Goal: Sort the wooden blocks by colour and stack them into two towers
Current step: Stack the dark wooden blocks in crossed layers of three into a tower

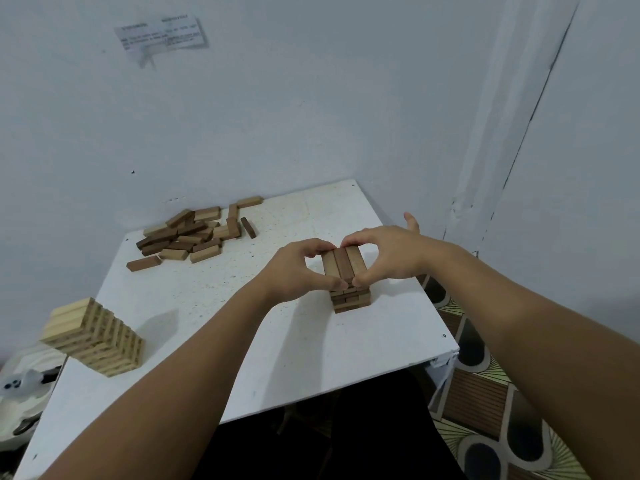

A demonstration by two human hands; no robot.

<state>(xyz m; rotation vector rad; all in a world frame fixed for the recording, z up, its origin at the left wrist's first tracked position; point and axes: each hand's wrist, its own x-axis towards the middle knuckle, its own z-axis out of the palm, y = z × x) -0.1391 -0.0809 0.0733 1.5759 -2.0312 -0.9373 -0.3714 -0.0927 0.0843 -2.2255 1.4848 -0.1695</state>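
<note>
While our left hand (300, 268) and right hand (388, 252) pinch the top row of the dark tower (347, 282) at the table's (214, 327) right side to square it, we judge the next move fetches a dark block from the pile (194, 235).

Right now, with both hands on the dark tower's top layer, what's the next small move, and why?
Probably let go and reach for another dark block in the loose pile. The left hand and right hand pinch a top layer of three blocks that already looks flush on the dark tower, which is much shorter than the light tower.
</note>
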